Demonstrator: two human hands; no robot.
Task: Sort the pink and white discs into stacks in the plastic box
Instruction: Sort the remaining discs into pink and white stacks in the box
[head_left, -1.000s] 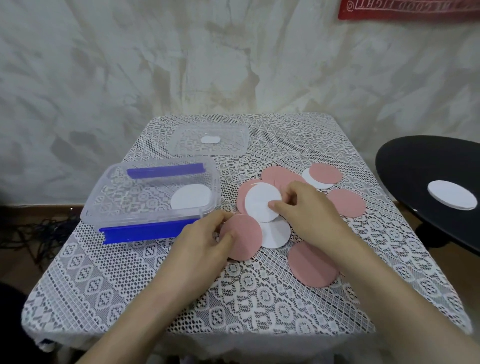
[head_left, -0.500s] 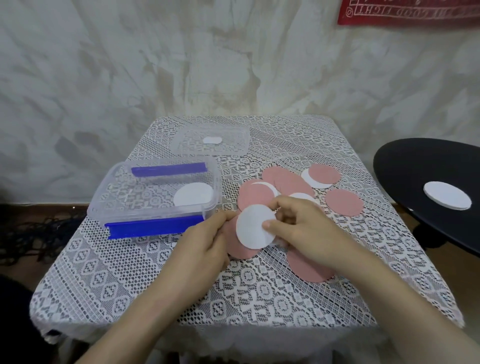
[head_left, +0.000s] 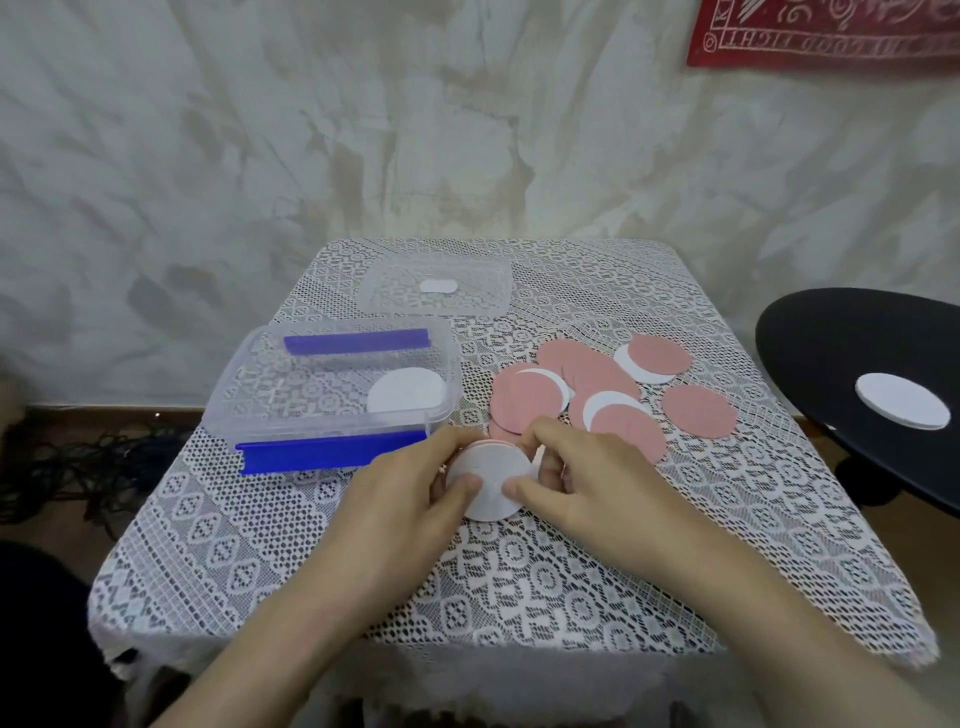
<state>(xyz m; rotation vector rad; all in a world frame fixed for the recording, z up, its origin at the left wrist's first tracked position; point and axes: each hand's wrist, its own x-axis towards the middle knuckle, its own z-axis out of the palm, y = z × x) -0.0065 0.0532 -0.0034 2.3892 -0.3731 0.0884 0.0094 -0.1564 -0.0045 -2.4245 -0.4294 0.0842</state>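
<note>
Both hands hold a small stack of discs (head_left: 487, 480) just above the table, a white disc on top and a pink edge showing under it. My left hand (head_left: 400, 493) grips its left rim, thumb on the white face. My right hand (head_left: 576, 486) pinches its right rim. The clear plastic box (head_left: 270, 410) with blue clips stands to the left and holds a white disc (head_left: 408, 391). Several pink discs (head_left: 530, 397) and white discs (head_left: 605, 402) lie overlapped behind my right hand.
The box's clear lid (head_left: 395, 291) lies at the back of the lace-covered table (head_left: 519, 582). A single pink disc (head_left: 698, 411) lies to the right. A black round stool (head_left: 831, 343) at the right edge carries a white disc (head_left: 901, 401). Dark cables lie on the floor at left.
My right hand lifted a white disc from the pile and brought it onto the pink disc in my left hand. Both hands moved toward me and now hold the stack together.
</note>
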